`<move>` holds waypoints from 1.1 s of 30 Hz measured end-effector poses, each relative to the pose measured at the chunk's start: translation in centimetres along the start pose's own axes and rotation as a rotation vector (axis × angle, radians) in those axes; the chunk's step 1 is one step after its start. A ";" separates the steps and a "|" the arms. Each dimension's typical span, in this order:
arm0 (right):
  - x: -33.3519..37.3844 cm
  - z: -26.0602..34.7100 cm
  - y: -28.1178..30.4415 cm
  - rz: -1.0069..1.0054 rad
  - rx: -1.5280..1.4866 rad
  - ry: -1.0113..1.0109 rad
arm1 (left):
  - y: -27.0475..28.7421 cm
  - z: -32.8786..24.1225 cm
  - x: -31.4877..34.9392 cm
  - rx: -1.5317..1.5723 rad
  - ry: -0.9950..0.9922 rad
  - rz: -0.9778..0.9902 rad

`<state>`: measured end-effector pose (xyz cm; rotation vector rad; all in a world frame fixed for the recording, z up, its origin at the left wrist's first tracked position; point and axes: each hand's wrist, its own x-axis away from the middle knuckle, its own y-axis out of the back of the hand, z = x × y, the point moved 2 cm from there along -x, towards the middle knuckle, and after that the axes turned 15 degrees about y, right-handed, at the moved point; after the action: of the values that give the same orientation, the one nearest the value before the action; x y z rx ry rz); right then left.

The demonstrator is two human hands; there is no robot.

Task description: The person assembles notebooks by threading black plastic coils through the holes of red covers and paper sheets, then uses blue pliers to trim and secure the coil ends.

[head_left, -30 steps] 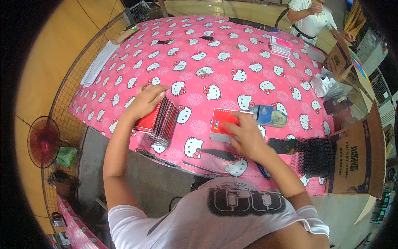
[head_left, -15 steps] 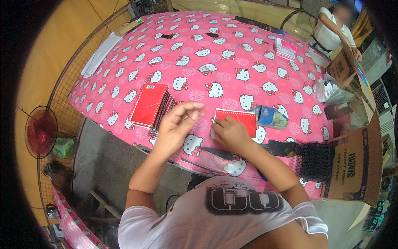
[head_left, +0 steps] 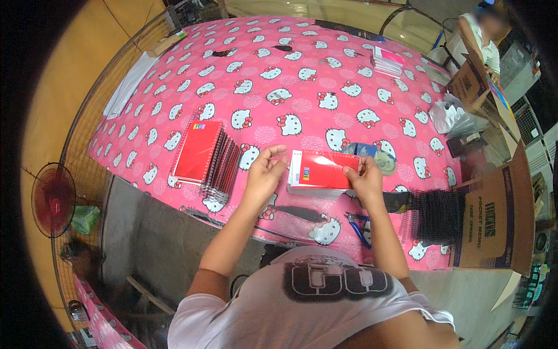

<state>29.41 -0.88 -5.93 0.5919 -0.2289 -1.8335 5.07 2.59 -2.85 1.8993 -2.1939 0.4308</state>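
A red-covered notebook (head_left: 325, 167) with white pages showing along its left and lower edges is in front of me. My right hand (head_left: 367, 181) grips its right end, thumb on top of the cover. To the left of it, my left hand (head_left: 264, 177) is raised with fingers curved and the thumb apart from them; I see nothing between them. Further left stands a stack of red spiral notebooks (head_left: 200, 152), black coils along its right side. A flat blue and beige pad (head_left: 383, 161) lies partly behind the held notebook and right hand.
Blue-handled pliers (head_left: 358, 231) lie beside my right forearm. Black wire coils (head_left: 436, 216) sit by an open cardboard box (head_left: 494, 212) at right. Pink-topped booklets (head_left: 387, 62) are stacked farther back. A person (head_left: 474, 43) is at the far right; a fan (head_left: 53, 199) stands left.
My right hand has moved from on top of the red cover to its right end and now grips it. The pliers have come into sight. My left hand keeps nearly the same pose.
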 end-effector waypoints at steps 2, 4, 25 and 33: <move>-0.1 -1.3 0.1 0.020 -0.055 0.013 | -0.2 0.7 -1.2 -0.100 -0.045 -0.039; -0.2 -1.2 0.1 0.026 -0.085 0.039 | 0.0 2.0 -2.5 -0.311 -0.115 -0.076; 1.9 0.3 1.7 -0.068 -0.697 0.005 | -1.8 -0.7 -0.7 -0.024 0.028 0.184; 1.0 2.3 2.9 0.030 -0.873 -0.070 | -2.1 -0.1 -0.4 0.392 0.001 0.326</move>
<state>30.40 -3.11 -3.02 -0.0893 0.5019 -1.7144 7.23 2.73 -2.67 1.6955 -2.5770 0.9799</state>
